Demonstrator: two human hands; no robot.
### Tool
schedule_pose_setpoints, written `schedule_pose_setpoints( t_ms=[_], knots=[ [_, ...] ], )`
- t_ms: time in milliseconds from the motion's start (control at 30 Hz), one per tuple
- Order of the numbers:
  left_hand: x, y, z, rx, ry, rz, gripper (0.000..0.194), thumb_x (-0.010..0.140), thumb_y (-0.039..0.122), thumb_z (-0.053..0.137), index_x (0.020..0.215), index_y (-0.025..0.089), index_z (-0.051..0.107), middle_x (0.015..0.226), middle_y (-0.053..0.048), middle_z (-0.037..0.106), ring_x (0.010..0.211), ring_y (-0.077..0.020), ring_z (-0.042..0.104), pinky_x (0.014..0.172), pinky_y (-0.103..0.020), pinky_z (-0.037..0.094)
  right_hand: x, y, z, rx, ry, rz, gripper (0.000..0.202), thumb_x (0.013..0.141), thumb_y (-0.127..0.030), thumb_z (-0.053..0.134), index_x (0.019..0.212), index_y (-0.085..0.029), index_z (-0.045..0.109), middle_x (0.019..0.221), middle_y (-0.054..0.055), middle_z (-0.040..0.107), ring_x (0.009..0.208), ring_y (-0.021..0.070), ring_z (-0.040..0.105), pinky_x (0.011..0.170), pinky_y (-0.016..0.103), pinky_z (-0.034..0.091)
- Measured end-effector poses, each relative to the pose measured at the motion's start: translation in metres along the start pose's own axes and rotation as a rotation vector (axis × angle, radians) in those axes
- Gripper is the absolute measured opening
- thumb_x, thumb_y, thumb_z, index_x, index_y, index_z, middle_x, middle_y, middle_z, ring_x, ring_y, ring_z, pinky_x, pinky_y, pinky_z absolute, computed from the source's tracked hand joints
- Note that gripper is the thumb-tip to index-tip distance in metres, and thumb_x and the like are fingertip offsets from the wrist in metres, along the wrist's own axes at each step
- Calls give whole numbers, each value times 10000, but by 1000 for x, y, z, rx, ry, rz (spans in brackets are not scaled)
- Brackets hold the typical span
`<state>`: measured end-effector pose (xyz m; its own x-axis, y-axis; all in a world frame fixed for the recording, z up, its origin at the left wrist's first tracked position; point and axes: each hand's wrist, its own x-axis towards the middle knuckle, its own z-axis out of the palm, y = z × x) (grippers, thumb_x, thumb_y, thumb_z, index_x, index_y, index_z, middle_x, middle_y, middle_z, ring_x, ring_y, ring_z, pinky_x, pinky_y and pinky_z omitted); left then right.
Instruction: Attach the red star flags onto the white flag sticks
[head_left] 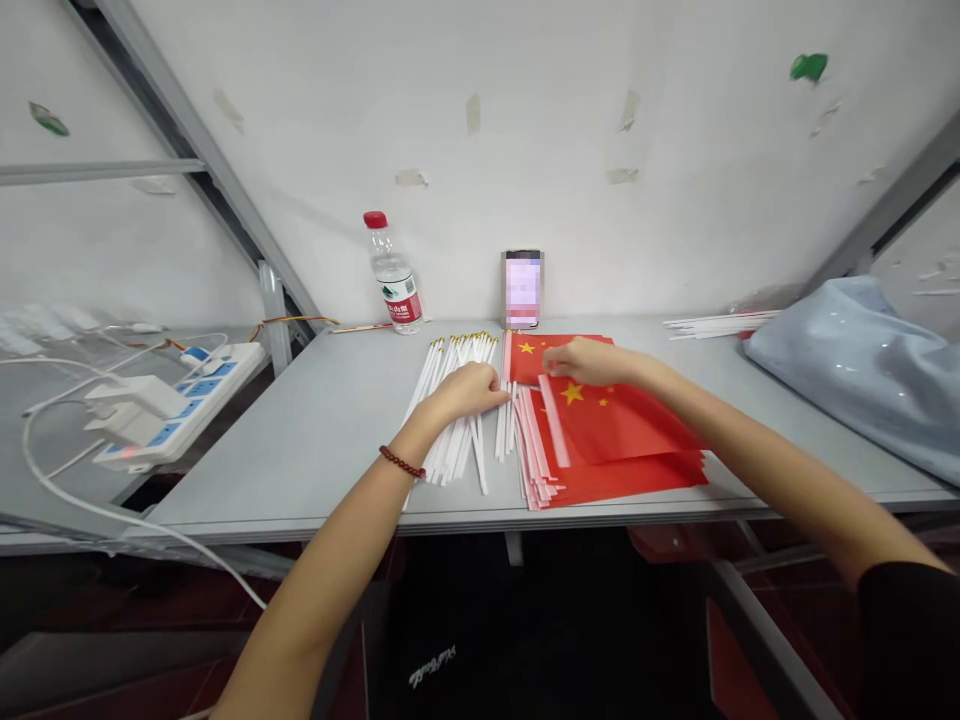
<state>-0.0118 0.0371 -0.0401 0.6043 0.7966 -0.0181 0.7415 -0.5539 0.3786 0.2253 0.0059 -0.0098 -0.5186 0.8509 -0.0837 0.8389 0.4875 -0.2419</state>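
Observation:
My left hand point(472, 388), a beaded bracelet on its wrist, is closed over the right side of a spread pile of white flag sticks point(450, 445) with gold tips. Whether a stick is in its curled fingers is hidden. A few white sticks point(505, 425) lie between that pile and the flags. My right hand point(589, 360) pinches the upper left corner of a red paper flag point(622, 425) with yellow stars and a white edge strip. This flag lies over a fanned stack of similar flags point(637, 482). Behind my right hand, another red flag point(525, 347) lies flat.
A water bottle point(397, 290) and an upright phone point(523, 290) stand against the back wall. On the left is a power strip point(187, 405) with plugs and cables. At right lie more white sticks point(716, 325) and a grey-blue cloth-like bundle point(862, 365).

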Motion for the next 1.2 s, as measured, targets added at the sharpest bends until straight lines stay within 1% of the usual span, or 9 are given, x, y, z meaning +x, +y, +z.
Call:
schedule_pose_setpoints(
  t_ms=[67,167,267,467,767,900,1000,1100,1200],
  knots=[
    [0,0,0,2,-3,-4,301,719,361,555,474,197,495,494,-11,476,493,-137,430,500,-286,244,12,-10,19,-215,36,-2,129,859,-121,419,891,-169,533,732,65,590,552,151,439,533,290,251],
    [0,2,-1,25,-4,-18,334,711,328,545,434,210,400,464,4,385,466,-123,363,492,-293,216,16,-15,46,-251,47,-36,161,855,-100,435,984,-156,513,883,102,635,608,164,485,544,293,217],
    [-1,8,0,55,18,-57,351,686,282,546,414,221,332,449,8,325,450,-122,316,487,-308,188,10,-12,59,-211,148,-16,141,917,-139,371,989,-165,488,944,110,647,662,178,525,559,287,232],
    [-2,17,1,40,76,-129,392,674,261,591,406,218,308,426,7,338,424,-122,323,476,-313,189,1,-6,53,-116,233,98,212,989,-261,279,933,-176,464,855,117,637,662,207,533,568,287,270],
    [-1,10,1,-22,162,-152,333,673,234,543,425,218,322,429,8,339,437,-126,364,474,-315,215,0,-7,58,24,182,177,233,985,-329,302,911,-186,470,767,93,607,630,202,511,555,286,307],
    [1,8,-2,-84,290,-142,301,686,259,555,436,200,398,447,10,406,483,-116,418,501,-288,274,-1,-6,54,138,430,132,244,955,-406,400,977,-180,489,973,130,625,890,259,567,713,331,414],
    [-1,11,-6,-199,391,-93,225,688,238,576,487,176,496,464,13,488,503,-109,471,536,-266,349,-2,9,48,220,662,119,332,925,-435,439,1107,-162,492,1154,170,579,1103,292,513,904,407,420],
    [-4,17,-8,-525,359,-8,146,714,279,633,663,145,606,534,0,587,490,-104,522,513,-249,405,-3,31,42,358,817,199,483,892,-456,483,1265,-153,435,1272,192,524,1174,294,495,968,448,412],
    [-7,22,-8,-803,295,118,200,718,305,697,789,126,643,661,-39,658,524,-95,551,493,-235,432,-7,47,34,561,876,255,535,865,-494,522,1309,-213,422,1369,157,478,1229,274,478,933,419,450]
  ],
)
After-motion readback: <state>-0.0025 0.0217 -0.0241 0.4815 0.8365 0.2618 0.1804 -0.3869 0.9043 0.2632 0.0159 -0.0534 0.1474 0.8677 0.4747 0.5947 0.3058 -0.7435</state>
